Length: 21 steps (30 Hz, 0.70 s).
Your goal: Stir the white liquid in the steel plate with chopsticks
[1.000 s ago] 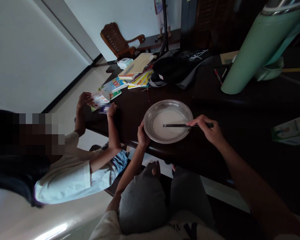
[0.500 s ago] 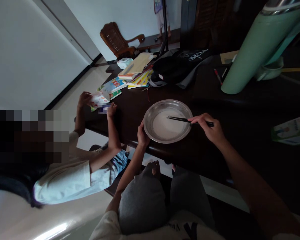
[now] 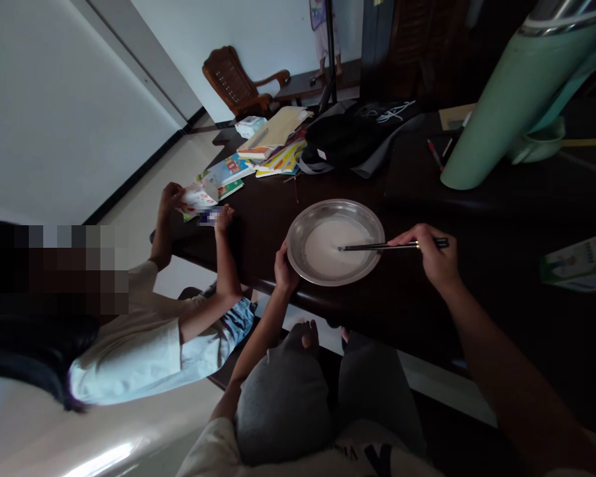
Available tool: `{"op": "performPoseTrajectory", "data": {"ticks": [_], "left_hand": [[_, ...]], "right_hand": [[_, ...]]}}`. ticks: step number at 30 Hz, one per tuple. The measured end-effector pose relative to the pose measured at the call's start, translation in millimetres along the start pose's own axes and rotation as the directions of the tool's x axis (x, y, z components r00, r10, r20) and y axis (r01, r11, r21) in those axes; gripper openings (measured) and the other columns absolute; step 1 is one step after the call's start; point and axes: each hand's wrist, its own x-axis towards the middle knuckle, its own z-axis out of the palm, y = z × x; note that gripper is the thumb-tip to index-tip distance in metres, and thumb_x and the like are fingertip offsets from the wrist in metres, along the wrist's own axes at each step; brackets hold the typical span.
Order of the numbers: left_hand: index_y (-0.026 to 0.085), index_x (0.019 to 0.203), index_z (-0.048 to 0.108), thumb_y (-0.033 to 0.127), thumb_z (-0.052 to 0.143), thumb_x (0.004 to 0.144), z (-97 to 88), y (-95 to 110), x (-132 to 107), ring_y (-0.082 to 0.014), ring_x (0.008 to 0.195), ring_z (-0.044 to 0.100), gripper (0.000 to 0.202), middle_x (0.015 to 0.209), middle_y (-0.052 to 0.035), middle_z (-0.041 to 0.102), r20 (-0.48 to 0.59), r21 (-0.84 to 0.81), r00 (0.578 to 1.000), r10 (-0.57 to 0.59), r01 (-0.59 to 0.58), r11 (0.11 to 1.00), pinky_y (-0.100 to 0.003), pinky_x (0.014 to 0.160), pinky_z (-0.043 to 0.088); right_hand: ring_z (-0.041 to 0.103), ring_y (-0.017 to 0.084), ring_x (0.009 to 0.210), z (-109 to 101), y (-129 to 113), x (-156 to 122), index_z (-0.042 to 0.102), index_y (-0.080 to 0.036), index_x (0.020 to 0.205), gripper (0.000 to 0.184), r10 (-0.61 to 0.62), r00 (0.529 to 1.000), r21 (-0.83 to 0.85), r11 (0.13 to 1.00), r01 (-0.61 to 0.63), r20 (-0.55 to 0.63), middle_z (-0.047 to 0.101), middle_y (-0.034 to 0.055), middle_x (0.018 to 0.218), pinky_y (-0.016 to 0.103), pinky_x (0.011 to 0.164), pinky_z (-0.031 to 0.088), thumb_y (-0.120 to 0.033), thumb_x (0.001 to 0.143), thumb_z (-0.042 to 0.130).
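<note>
A round metal basin (image 3: 300, 262) stands near the front edge of the dark table. It holds a whitish liquid (image 3: 328, 255). My left hand (image 3: 284, 266) grips the basin's left rim, thumb up along its side. Dark chopsticks (image 3: 377, 246) are closed in my right hand (image 3: 434, 255), to the right of the basin. They reach over the right rim, and their tips dip into the liquid near its middle.
At the left, another person (image 3: 144, 338) sits holding a booklet (image 3: 198, 199). Books (image 3: 273, 149) and a black bag (image 3: 342, 139) lie behind the basin. A green thermos (image 3: 506, 99), a cup (image 3: 539, 142) and a carton (image 3: 581, 262) stand to the right on the table (image 3: 338, 318).
My right hand has moved right, drawing the chopsticks with it, and their tips have shifted a little right and down in the liquid. My left hand stays on the basin.
</note>
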Motion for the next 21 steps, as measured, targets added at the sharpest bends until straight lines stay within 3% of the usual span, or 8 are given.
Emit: {"op": "performPoseTrajectory", "data": {"ticks": [5,10,12,16,18,21], "left_hand": [[0.023,0.083,0.08,0.034,0.072,0.088,-1.3,0.0,0.3,-0.0281,0.105,0.08,0.014,0.092,-0.0035,0.085,0.023,-0.035,1.0,-0.011,0.011,0.999,-0.035,0.099,0.062],[0.022,0.091,0.084,0.034,0.07,0.093,-0.1,-0.4,0.4,-0.0264,0.1,0.08,0.019,0.086,-0.0023,0.084,-0.016,-0.022,1.0,-0.016,0.016,1.0,-0.034,0.094,0.062],[0.022,0.091,0.084,0.034,0.068,0.094,0.5,-0.5,0.4,-0.0267,0.1,0.08,0.019,0.085,-0.0019,0.084,-0.037,-0.015,0.999,-0.014,0.014,1.0,-0.034,0.094,0.062],[0.023,0.086,0.081,0.031,0.067,0.092,0.4,0.0,1.0,-0.0279,0.105,0.079,0.017,0.088,-0.0028,0.084,-0.046,-0.029,0.999,-0.019,0.017,0.999,-0.036,0.098,0.061],[0.023,0.084,0.08,0.031,0.067,0.09,0.0,0.2,1.3,-0.0297,0.11,0.079,0.016,0.088,-0.0035,0.083,-0.029,-0.038,0.999,-0.026,0.025,0.999,-0.038,0.102,0.061],[0.022,0.084,0.079,0.032,0.07,0.088,-0.6,0.0,1.5,-0.0328,0.121,0.077,0.014,0.091,-0.0049,0.083,0.003,-0.036,1.0,-0.024,0.024,0.999,-0.041,0.108,0.059]], "right_hand": [[0.085,0.029,0.095,6.4,3.6,-1.9,0.084,-0.032,0.081,0.054,-0.048,0.986,-0.028,0.998,0.053,0.162,0.089,0.0043,0.091,0.048,0.098,0.065,-0.077,0.103,0.066],[0.084,0.028,0.087,1.1,4.8,-0.4,0.08,-0.03,0.075,0.056,-0.027,1.0,-0.025,0.999,0.027,-0.006,0.087,0.0042,0.084,0.048,0.093,0.066,-0.074,0.106,0.063],[0.084,0.027,0.082,1.0,4.4,-0.9,0.079,-0.03,0.073,0.058,-0.002,1.0,0.014,1.0,0.002,0.008,0.085,0.0039,0.08,0.046,0.09,0.066,-0.074,0.106,0.063],[0.084,0.028,0.094,5.3,3.8,-2.1,0.085,-0.031,0.079,0.053,-0.015,0.985,-0.02,1.0,0.019,0.173,0.088,0.0048,0.089,0.048,0.099,0.065,-0.077,0.102,0.068],[0.084,0.029,0.099,4.5,3.7,-1.0,0.086,-0.032,0.08,0.053,-0.026,0.988,-0.058,0.998,0.035,0.153,0.089,0.005,0.092,0.049,0.101,0.063,-0.078,0.101,0.068],[0.084,0.029,0.091,0.8,3.9,0.7,0.081,-0.031,0.075,0.056,-0.005,0.999,-0.022,1.0,0.006,0.033,0.088,0.0042,0.087,0.048,0.096,0.064,-0.076,0.104,0.066]]}}
